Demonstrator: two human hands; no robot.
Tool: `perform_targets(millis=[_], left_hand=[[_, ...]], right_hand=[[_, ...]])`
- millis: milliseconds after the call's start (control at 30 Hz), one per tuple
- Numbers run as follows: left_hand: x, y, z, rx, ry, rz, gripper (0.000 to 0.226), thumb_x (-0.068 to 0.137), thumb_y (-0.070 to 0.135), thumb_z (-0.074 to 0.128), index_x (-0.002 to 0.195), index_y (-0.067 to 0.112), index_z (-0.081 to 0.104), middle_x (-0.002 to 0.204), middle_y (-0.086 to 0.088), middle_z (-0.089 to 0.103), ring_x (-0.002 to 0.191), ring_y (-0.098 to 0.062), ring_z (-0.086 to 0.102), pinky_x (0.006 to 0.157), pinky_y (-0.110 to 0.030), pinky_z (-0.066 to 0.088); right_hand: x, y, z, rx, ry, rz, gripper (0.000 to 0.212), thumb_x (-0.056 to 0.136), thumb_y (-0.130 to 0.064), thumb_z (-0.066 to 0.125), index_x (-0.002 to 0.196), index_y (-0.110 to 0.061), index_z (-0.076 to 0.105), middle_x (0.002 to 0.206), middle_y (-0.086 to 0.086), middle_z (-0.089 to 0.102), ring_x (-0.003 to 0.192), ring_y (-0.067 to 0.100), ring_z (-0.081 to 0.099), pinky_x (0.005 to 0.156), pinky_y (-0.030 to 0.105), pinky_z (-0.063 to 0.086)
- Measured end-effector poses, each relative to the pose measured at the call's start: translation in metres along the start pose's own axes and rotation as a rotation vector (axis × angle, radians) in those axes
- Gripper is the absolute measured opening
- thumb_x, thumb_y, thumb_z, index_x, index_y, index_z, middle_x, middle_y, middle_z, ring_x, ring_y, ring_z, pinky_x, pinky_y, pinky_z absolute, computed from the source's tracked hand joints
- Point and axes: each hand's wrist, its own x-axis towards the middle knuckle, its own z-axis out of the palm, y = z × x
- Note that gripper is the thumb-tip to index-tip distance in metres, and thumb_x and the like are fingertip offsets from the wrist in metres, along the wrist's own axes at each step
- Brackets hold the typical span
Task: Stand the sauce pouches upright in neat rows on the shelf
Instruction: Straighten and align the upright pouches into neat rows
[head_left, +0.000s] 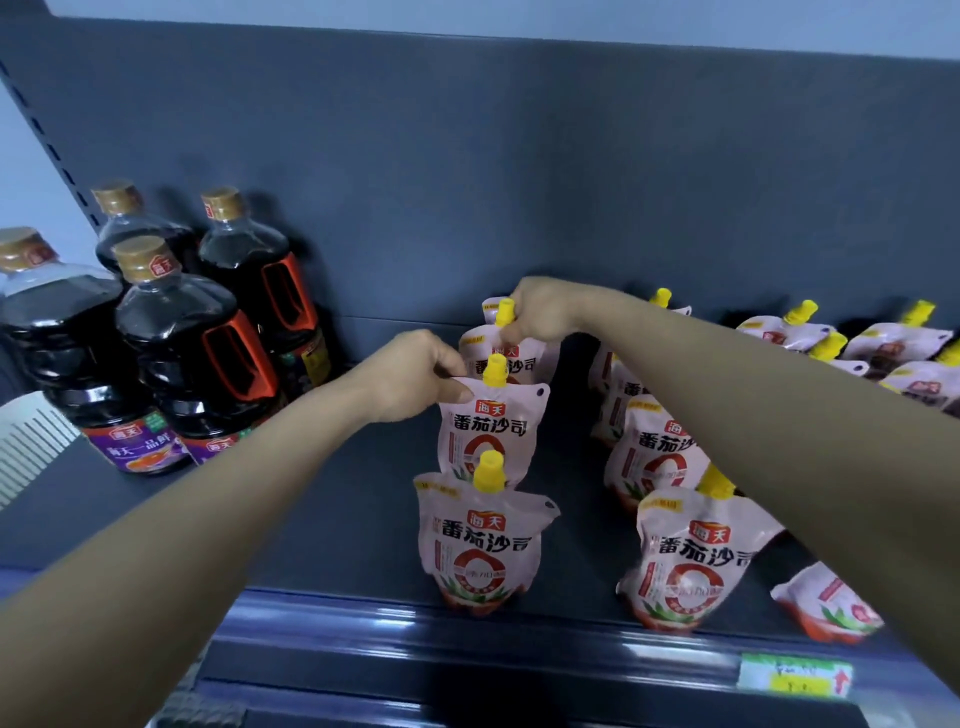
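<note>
Two rows stand okay-ish, left hand (410, 382) pinching the middle pouch (488, 421), right hand (540, 312) gripping the far pouch (506, 345), but the right-side pouches (893, 358) are lying flat.

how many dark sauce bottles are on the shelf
4, all at the left: front left bottle, front right bottle, back left bottle, back right bottle. More may be hidden behind them.

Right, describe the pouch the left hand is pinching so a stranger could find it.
Start at the dark soy sauce bottles; the nearest pouch row stands right of them. It is the second pouch from the front, the only one whose top left corner the left hand pinches.
</note>
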Motion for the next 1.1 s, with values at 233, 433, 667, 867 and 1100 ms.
perform_targets(millis=[233,433,667,867,1100], left_hand=[[-0.003,0.002,-0.005,-0.082,-0.12,-0.02,0.015,0.082,0.028,0.068,0.072,0.017,0.073,0.068,0.006,0.065,0.064,-0.001,0.051,0.066,-0.017,0.042],[0.002,0.002,-0.021,-0.213,0.028,-0.033,0.036,0.082,0.038,0.062,0.089,0.004,0.07,0.077,-0.006,0.068,0.073,-0.015,0.06,0.075,-0.03,0.05],[0.041,-0.007,-0.01,-0.122,0.068,-0.081,0.033,0.081,0.014,0.069,0.113,0.007,0.061,0.105,-0.002,0.061,0.098,-0.016,0.057,0.089,-0.026,0.042],[0.058,-0.007,-0.005,-0.144,0.019,-0.066,0.011,0.087,0.009,0.061,0.085,0.006,0.071,0.072,0.0,0.063,0.068,-0.008,0.055,0.079,-0.029,0.047],[0.063,-0.014,-0.01,-0.125,0.004,-0.079,0.011,0.087,0.009,0.062,0.088,0.004,0.072,0.081,-0.008,0.067,0.076,-0.015,0.057,0.088,-0.04,0.051]], right_hand=[[0.004,-0.004,-0.001,0.159,-0.122,0.022,0.038,0.085,-0.019,0.069,0.058,-0.01,0.044,0.062,0.005,0.04,0.052,0.023,0.052,0.051,0.03,0.053],[-0.003,0.006,-0.028,0.131,-0.209,0.05,0.028,0.085,0.004,0.059,0.112,0.003,0.064,0.11,0.021,0.066,0.096,0.026,0.066,0.085,0.039,0.057],[0.006,0.021,-0.042,-0.012,0.138,0.08,0.03,0.087,-0.009,0.06,0.115,0.0,0.065,0.114,0.019,0.066,0.096,0.029,0.061,0.07,0.027,0.041],[0.019,0.025,-0.023,-0.051,0.033,-0.032,0.015,0.09,-0.016,0.058,0.086,-0.002,0.061,0.081,0.013,0.049,0.076,0.022,0.043,0.061,0.028,0.032],[0.031,0.024,-0.022,0.073,0.008,-0.024,0.037,0.092,-0.023,0.061,0.061,-0.014,0.042,0.059,-0.001,0.034,0.055,0.014,0.03,0.051,0.027,0.024]])
